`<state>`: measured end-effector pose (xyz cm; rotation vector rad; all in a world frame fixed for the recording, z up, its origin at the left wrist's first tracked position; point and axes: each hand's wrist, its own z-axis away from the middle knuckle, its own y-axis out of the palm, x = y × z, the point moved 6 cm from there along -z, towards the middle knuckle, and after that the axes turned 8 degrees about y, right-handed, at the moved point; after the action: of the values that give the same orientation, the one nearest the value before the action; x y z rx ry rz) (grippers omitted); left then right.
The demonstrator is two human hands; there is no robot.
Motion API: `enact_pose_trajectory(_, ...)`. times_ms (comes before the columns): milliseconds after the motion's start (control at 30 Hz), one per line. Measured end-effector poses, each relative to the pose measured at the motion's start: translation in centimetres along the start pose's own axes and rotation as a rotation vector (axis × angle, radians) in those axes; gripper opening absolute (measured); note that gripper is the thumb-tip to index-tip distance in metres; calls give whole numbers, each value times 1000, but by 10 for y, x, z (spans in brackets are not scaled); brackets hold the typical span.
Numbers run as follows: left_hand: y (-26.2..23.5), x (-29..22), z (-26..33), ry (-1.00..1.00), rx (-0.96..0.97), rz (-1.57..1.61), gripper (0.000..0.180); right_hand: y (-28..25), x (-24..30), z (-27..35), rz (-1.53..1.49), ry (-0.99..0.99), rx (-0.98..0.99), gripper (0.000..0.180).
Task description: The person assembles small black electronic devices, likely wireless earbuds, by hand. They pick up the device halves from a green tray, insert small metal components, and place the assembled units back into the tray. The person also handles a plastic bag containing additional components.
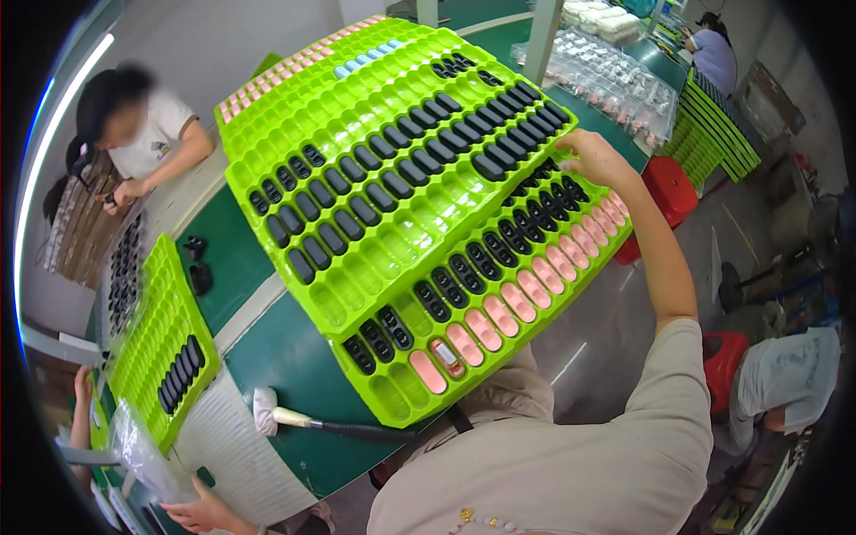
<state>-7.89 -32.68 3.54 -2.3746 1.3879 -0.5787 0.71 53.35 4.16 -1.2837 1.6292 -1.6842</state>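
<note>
A large bright green tray (419,218) with rows of dark oblong pieces lies on top of another green tray (392,406). The lower tray's exposed front shows black pieces (450,287) with recesses and a row of pink oblong pieces (501,317). One pink-row slot holds a piece with a pale rectangle (448,357). My right hand (596,162) is at the trays' far right corner, its bent fingers closed on the upper tray's edge; the fingertips are partly hidden. At the lower left, my left hand (201,512) has its fingers apart, beside a clear plastic bag (145,459).
On the green table, a brush-like tool with a white head (266,412) lies before the trays. A smaller green tray (153,325) with several dark pieces stands left. A co-worker (143,134) sits across. Red stools (667,192) and stacked green trays (713,134) are right.
</note>
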Motion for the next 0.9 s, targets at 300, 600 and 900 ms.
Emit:
enact_pose_trajectory(300,-161,-319,-29,769,250,1021,54,51,87,-9,96,9,-239,32)
enact_pose_trajectory(600,-217,-425,42,383,1766,2198,62,3,144,61,-226,-447,-579,28)
enact_pose_trajectory(900,-241,-411,81,557,2046,1924,50,48,200,186,-179,-963,-731,19)
